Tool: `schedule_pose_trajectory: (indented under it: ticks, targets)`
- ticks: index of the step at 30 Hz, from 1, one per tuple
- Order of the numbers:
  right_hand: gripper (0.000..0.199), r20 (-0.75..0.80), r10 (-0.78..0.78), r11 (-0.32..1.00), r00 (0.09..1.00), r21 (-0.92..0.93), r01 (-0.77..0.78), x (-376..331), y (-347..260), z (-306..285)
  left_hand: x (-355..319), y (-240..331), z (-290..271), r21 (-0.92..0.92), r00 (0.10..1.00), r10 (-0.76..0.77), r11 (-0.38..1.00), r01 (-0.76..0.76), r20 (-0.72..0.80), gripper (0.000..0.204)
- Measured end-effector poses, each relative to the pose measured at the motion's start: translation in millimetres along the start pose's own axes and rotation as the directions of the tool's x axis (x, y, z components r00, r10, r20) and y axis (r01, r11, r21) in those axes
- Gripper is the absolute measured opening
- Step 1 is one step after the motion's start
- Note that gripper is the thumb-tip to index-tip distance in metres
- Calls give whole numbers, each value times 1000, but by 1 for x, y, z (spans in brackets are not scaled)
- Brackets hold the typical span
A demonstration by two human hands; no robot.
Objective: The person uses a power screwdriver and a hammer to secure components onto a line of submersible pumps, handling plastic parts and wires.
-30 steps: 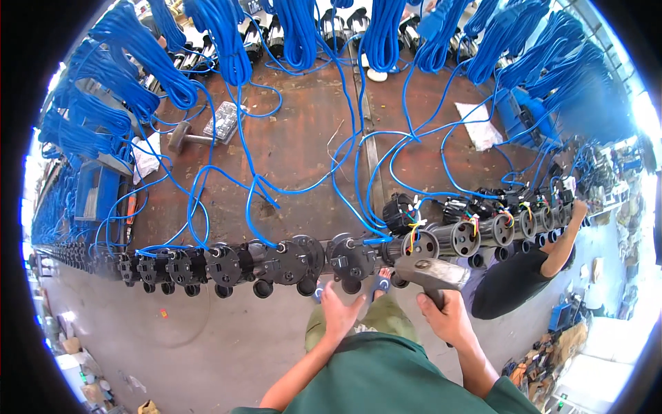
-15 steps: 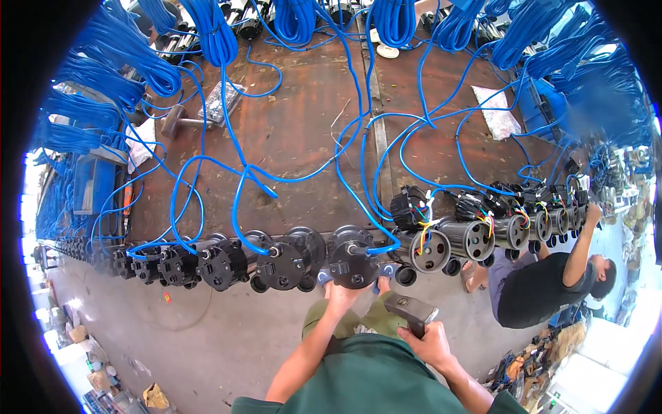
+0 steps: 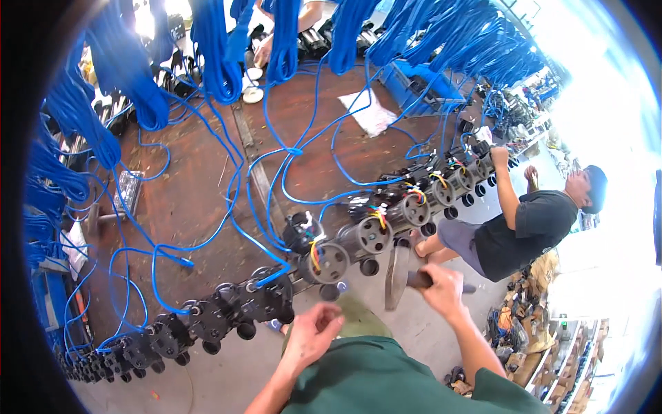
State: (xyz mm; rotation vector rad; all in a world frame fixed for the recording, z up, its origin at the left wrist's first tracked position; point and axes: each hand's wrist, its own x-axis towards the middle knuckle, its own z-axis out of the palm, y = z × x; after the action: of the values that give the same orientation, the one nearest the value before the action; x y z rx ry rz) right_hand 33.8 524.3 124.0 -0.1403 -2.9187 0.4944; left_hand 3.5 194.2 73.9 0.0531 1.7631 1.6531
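My right hand (image 3: 443,292) grips the handle of a hammer (image 3: 396,274), whose metal head hangs off the table's front edge beside the row of cylinders. In front of my green shirt, my left hand (image 3: 309,334) is lifted, fingers loosely curled, with nothing visible in it. Nearest to it is a cylinder with a black end cap (image 3: 274,298), a blue cable joined to its face. Just right of that sits an open grey cylinder (image 3: 329,263) with coloured wires at its mouth. A loose black cap (image 3: 302,231) rests behind it.
Bundles of blue cable (image 3: 283,41) hang over the far side of the brown table (image 3: 200,172). Loose cables cross its top. A second hammer (image 3: 93,219), a white bag (image 3: 369,114) and a blue crate (image 3: 420,90) lie farther back. A co-worker (image 3: 531,228) stands at right.
The view has swung to the right. My left hand has come away from the black-capped cylinder toward my body. The hammer has moved right, its head turned and now at the cylinder row.
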Motion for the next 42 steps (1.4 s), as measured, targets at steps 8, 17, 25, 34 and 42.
schedule_pose_trajectory:
  ticks: [8,17,25,34,42]
  targets:
    - [39,199,-130,988,971,-51,143,129,138,-20,156,54,-20,787,543,652,617,27,-530,29]
    - [45,212,-561,827,800,177,533,191,196,-5,216,59,-73,55,671,-496,781,622,-551,31]
    - [40,103,-383,842,918,448,301,176,128,-21,185,71,-34,120,644,329,930,-347,-691,54]
    - [56,646,-618,155,448,659,-736,220,-57,91,123,73,24,80,625,533,794,-603,-570,50]
    - [43,839,-320,596,439,539,-595,231,-51,116,96,98,28,516,480,691,723,-459,-541,66]
